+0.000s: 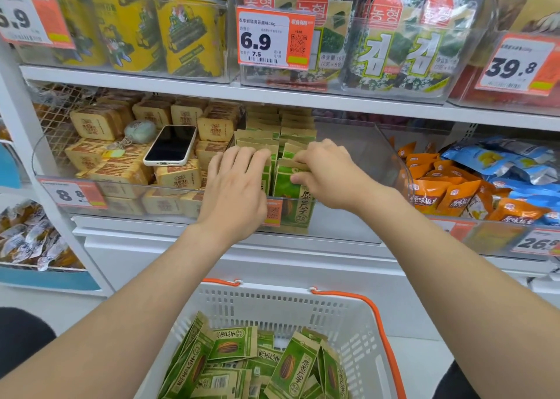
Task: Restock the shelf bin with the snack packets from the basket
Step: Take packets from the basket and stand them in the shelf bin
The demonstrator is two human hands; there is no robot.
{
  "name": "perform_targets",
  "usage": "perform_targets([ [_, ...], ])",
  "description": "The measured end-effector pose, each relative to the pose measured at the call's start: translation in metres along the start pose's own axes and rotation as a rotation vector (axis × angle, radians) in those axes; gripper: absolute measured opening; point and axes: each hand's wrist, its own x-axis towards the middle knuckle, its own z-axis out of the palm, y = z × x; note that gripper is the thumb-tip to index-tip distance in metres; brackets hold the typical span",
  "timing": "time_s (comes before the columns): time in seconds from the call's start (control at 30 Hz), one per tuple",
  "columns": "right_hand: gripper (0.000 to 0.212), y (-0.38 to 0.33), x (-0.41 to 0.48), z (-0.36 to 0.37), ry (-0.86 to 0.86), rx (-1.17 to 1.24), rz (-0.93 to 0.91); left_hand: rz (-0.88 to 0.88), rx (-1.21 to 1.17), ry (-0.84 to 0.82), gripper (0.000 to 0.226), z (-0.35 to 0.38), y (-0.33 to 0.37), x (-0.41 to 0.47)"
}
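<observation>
Head view: a person is reaching both arms toward a clear shelf bin (363, 162) on the middle shelf. Green and tan snack packets (298, 131) are standing in two rows along the bin's left side, running from its front wall toward the back; the bin's right half is looking unfilled. The left hand (233, 192) is lying with fingers straight and together on the tops of the left row, apparently pressing them back. The right hand (327, 177) is pinching the top edge of the front packet (292, 195) in the right row, at the front wall. That packet is standing upright, long axis vertical, printed face toward the camera. Below, a white basket (272, 292) is holding a loose heap of packets (230, 347), lying tilted in mixed directions, so the restocking is looking partway done, with plenty left.
</observation>
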Motion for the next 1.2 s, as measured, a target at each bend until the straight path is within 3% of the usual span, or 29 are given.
perform_targets([
  [0.07, 0.022, -0.005, -0.005, 0.007, 0.132, -0.126, 0.036, 0.006, -0.021, -0.013, 0.062, 0.000, -0.001, 0.001],
  [0.13, 0.048, -0.011, -0.011, 0.010, 0.239, -0.023, 0.143, 0.011, -0.036, -0.014, 0.062, 0.000, -0.001, 0.000],
  [0.23, 0.107, -0.016, -0.012, 0.011, 0.109, 0.395, 0.370, -0.005, -0.075, -0.014, 0.065, 0.003, 0.003, -0.003],
  [0.3, 0.115, -0.019, -0.011, 0.012, 0.008, 0.581, 0.458, -0.015, -0.081, -0.027, 0.066, 0.006, 0.001, -0.004],
  [0.43, 0.065, -0.014, -0.006, 0.016, 0.026, 0.649, 0.440, 0.006, -0.021, -0.072, 0.071, 0.009, -0.004, -0.005],
  [0.5, 0.058, -0.008, -0.004, 0.014, 0.011, 0.726, 0.432, -0.008, -0.014, -0.068, 0.074, 0.006, -0.002, -0.005],
  [0.6, 0.070, -0.002, 0.000, 0.014, -0.009, 0.903, 0.484, -0.024, 0.000, -0.048, 0.085, 0.002, 0.002, 0.001],
  [0.73, 0.028, -0.007, 0.006, 0.026, 0.014, 1.088, 0.485, 0.006, 0.043, -0.087, 0.093, 0.003, 0.002, 0.012],
  [0.87, 0.034, -0.005, 0.004, 0.024, -0.009, 1.124, 0.382, -0.017, 0.055, -0.126, 0.089, 0.005, -0.001, 0.024],
  [1.13, 0.032, 0.009, -0.002, 0.022, -0.094, 0.869, 0.383, -0.031, 0.040, -0.114, 0.078, 0.002, 0.004, 0.017],
  [1.2, 0.024, 0.013, -0.004, 0.019, 0.011, 0.746, 0.433, -0.029, 0.047, -0.105, 0.083, -0.002, 0.005, 0.016],
])
